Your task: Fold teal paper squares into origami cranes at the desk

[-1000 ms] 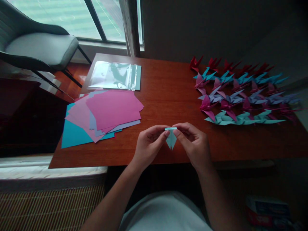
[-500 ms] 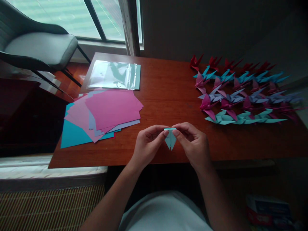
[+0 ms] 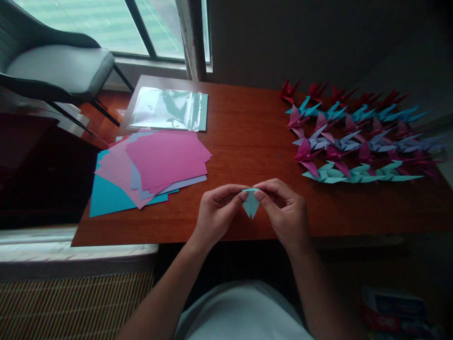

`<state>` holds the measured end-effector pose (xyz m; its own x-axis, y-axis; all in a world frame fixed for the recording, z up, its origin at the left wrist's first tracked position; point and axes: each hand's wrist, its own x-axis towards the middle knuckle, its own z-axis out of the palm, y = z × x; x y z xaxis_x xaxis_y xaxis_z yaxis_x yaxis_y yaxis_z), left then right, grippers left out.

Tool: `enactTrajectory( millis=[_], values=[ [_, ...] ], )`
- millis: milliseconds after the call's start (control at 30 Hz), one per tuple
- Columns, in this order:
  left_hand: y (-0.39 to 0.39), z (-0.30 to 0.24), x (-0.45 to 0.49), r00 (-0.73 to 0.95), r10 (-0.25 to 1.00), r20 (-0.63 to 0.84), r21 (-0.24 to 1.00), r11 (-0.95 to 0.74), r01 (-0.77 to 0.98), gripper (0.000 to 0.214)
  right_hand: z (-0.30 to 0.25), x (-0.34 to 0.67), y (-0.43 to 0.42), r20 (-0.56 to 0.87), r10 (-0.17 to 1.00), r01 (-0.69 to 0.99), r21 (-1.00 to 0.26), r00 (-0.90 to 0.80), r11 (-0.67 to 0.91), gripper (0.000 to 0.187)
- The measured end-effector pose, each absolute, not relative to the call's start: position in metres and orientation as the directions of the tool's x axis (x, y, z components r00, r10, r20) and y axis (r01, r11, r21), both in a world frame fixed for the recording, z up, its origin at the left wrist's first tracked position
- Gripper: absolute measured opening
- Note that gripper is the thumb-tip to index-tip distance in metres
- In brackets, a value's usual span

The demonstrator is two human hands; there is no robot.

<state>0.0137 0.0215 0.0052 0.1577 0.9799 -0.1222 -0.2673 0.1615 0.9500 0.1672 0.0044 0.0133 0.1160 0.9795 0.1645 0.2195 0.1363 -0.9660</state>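
Observation:
A small light-blue folded paper piece (image 3: 251,204) hangs point-down between my two hands, just above the near edge of the wooden table (image 3: 244,132). My left hand (image 3: 216,212) pinches its left top corner with thumb and fingers closed. My right hand (image 3: 283,210) pinches its right top corner the same way. The fingertips of both hands nearly meet over the paper's top edge.
A fanned stack of pink, lilac and turquoise paper sheets (image 3: 152,167) lies at the left. Behind it is a clear plastic sleeve (image 3: 168,108). Rows of several folded paper cranes (image 3: 354,137) fill the right side. A grey chair (image 3: 56,66) stands by the window.
Both hands keep the same pinch on the paper piece; the fingertips have drawn slightly closer together. The view has shifted a little.

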Motion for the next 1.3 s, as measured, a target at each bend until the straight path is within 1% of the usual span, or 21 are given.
enactTrajectory(
  millis=[233, 500, 667, 733, 867, 933, 1033, 1100, 1133, 1200, 1300],
  values=[
    [0.021, 0.001, 0.013, 0.173, 0.979, -0.104, 0.928, 0.158, -0.336, 0.008, 0.015, 0.165, 0.003, 0.197, 0.973, 0.252, -0.954, 0.123, 0.162, 0.006],
    [0.022, 0.008, 0.014, 0.152, 0.987, -0.054, 0.97, 0.087, -0.225, 0.008, 0.017, 0.164, 0.004, 0.198, 0.974, 0.269, -0.949, 0.108, 0.163, 0.006],
    [0.021, 0.005, 0.013, 0.153, 0.987, -0.048, 0.971, 0.082, -0.224, 0.008, 0.018, 0.161, 0.003, 0.199, 0.976, 0.287, -0.944, 0.092, 0.166, 0.008],
    [0.02, 0.004, 0.013, 0.155, 0.987, -0.046, 0.972, 0.08, -0.221, 0.009, 0.017, 0.16, 0.003, 0.182, 0.978, 0.277, -0.949, 0.1, 0.148, 0.009],
    [0.021, 0.005, 0.015, 0.158, 0.987, -0.038, 0.979, 0.068, -0.191, 0.012, 0.016, 0.161, 0.004, 0.1, 0.989, 0.256, -0.964, 0.109, 0.069, 0.008],
    [0.022, 0.006, 0.017, 0.184, 0.982, -0.036, 0.977, 0.073, -0.2, 0.015, 0.016, 0.161, 0.005, 0.084, 0.986, 0.22, -0.974, 0.146, 0.05, 0.005],
    [0.023, 0.005, 0.017, 0.253, 0.966, -0.043, 0.975, 0.096, -0.2, 0.016, 0.015, 0.161, 0.005, 0.061, 0.97, 0.089, -0.995, 0.236, 0.041, 0.005],
    [0.022, 0.002, 0.016, 0.284, 0.958, -0.048, 0.979, 0.102, -0.177, 0.015, 0.013, 0.161, 0.005, 0.03, 0.968, 0.008, -1.0, 0.25, 0.029, 0.005],
    [0.022, 0.0, 0.015, 0.293, 0.955, -0.053, 0.981, 0.104, -0.161, 0.015, 0.012, 0.162, 0.005, 0.019, 0.971, -0.005, -1.0, 0.238, 0.02, 0.005],
    [0.021, -0.002, 0.014, 0.309, 0.949, -0.07, 0.985, 0.114, -0.126, 0.018, 0.012, 0.166, 0.006, 0.021, 0.98, 0.034, -0.999, 0.2, 0.015, 0.005],
    [0.02, -0.003, 0.012, 0.376, 0.923, -0.077, 0.994, 0.1, -0.04, 0.021, 0.014, 0.179, 0.006, 0.073, 0.991, 0.205, -0.978, 0.116, 0.048, 0.005]
  ],
)
